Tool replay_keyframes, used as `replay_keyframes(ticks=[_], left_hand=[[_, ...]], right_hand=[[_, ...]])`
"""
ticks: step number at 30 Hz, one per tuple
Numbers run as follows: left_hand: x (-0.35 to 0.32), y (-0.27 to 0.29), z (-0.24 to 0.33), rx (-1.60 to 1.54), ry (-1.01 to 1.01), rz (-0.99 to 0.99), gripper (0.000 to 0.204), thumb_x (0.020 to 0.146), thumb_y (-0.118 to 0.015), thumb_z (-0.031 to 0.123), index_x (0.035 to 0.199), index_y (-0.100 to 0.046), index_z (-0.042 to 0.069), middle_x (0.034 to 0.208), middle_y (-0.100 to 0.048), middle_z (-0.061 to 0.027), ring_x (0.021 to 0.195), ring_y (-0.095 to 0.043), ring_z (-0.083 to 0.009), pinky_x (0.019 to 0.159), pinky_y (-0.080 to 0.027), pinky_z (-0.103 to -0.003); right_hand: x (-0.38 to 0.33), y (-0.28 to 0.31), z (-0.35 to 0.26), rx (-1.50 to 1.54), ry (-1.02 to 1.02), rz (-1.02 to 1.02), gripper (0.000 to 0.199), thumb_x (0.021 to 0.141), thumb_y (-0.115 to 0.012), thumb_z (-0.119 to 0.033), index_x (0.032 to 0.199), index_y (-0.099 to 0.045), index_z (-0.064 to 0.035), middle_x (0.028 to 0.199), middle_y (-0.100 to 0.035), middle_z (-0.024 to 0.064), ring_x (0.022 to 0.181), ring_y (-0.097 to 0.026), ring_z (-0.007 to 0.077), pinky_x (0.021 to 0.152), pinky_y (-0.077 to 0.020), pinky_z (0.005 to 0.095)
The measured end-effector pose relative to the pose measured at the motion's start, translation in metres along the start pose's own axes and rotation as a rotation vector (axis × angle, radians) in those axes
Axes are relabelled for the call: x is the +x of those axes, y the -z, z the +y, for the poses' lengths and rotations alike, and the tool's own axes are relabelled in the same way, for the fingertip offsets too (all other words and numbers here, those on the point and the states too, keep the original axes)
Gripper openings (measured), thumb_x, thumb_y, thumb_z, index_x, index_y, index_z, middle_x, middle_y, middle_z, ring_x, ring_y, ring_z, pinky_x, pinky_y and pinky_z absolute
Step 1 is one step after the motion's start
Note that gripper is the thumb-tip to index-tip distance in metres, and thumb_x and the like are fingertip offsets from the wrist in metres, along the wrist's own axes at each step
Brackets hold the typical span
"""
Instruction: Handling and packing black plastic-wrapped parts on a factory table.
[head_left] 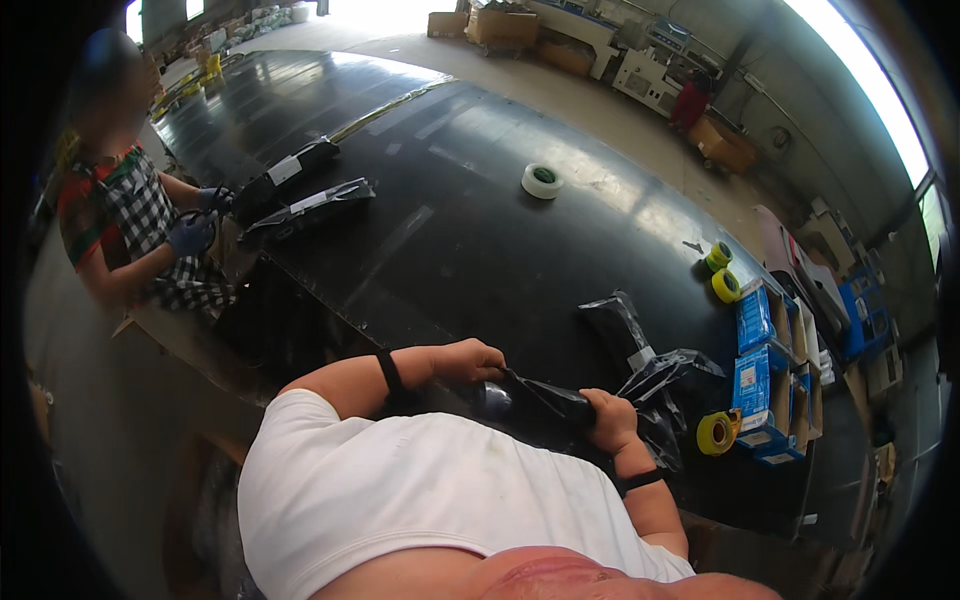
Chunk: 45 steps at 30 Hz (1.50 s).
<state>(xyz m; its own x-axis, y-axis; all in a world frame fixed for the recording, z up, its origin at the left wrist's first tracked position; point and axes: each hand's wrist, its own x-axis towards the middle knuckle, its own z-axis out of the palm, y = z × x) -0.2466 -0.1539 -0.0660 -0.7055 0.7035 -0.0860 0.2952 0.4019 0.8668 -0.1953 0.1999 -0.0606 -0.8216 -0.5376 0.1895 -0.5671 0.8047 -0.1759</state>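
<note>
Both hands clutch a black plastic bag [545, 398] at the near edge of the black table [450, 230]: left hand [470, 360] closed on one end, right hand [610, 418] fisted on the other (more black bags [640, 350] lie just beyond).

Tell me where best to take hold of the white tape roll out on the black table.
The white tape roll lies flat, hole up, alone on the black table. Probably come straight down, one finger in the hole, thumb on the outer rim.
</note>
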Motion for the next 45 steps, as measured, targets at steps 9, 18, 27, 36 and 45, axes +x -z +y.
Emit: replay_keyframes(ticks=[9, 18, 27, 36, 45], left_hand=[[-0.017, 0.027, 0.026, 0.028, -0.080, -0.148, 0.027, 0.081, -0.062, 0.000, 0.108, -0.066, 0.004, 0.097, -0.070, -0.0102, 0.093, -0.067, -0.0231, 0.085, -0.051, -0.033], [0.021, 0.002, -0.019, 0.514, -0.092, 0.365, 0.039, 0.077, -0.061, 0.006, 0.116, -0.061, 0.010, 0.096, -0.069, -0.0132, 0.104, -0.063, -0.0337, 0.090, -0.049, -0.041], [-0.039, -0.039, -0.069, 0.303, 0.301, 0.323, 0.105, 0.072, -0.077, 0.020, 0.153, -0.011, 0.007, 0.132, -0.053, -0.0232, 0.127, -0.048, -0.0372, 0.107, -0.038, -0.037], [-0.169, 0.028, -0.127, 0.434, 0.215, 0.729, 0.136, 0.057, -0.089, 0.011, 0.154, 0.007, 0.016, 0.105, -0.063, -0.0133, 0.098, -0.064, -0.0340, 0.091, -0.050, -0.038], [-0.246, -0.017, -0.072, 0.125, 0.696, 0.539, 0.045, 0.066, -0.077, 0.035, 0.100, -0.065, 0.008, 0.105, -0.064, -0.0108, 0.103, -0.062, -0.0323, 0.085, -0.049, -0.043]], right_hand=[[0.014, -0.013, -0.005, 0.186, 0.085, 0.241, 0.044, 0.068, -0.072, -0.005, 0.110, -0.059, -0.0135, 0.104, -0.068, 0.0088, 0.087, -0.068, 0.0323, 0.073, -0.0546, 0.0391], [0.034, -0.048, -0.018, 0.008, 0.043, 0.097, 0.047, 0.067, -0.071, -0.009, 0.112, -0.061, -0.0142, 0.111, -0.064, 0.0055, 0.083, -0.066, 0.0320, 0.071, -0.0531, 0.0421], [0.041, -0.048, -0.015, -0.023, 0.078, 0.051, 0.050, 0.073, -0.067, -0.014, 0.122, -0.058, -0.0120, 0.117, -0.062, 0.0069, 0.089, -0.066, 0.0302, 0.077, -0.0518, 0.0414], [0.049, -0.011, 0.040, -0.547, -0.306, -0.509, 0.021, 0.092, -0.049, -0.018, 0.108, -0.061, -0.0149, 0.105, -0.067, 0.0087, 0.094, -0.067, 0.0280, 0.080, -0.0530, 0.0419], [0.114, -0.020, -0.013, -0.206, -0.280, -0.493, 0.063, 0.078, -0.066, -0.044, 0.130, -0.058, -0.0090, 0.111, -0.067, 0.0216, 0.104, -0.064, 0.0385, 0.089, -0.0505, 0.0461]])
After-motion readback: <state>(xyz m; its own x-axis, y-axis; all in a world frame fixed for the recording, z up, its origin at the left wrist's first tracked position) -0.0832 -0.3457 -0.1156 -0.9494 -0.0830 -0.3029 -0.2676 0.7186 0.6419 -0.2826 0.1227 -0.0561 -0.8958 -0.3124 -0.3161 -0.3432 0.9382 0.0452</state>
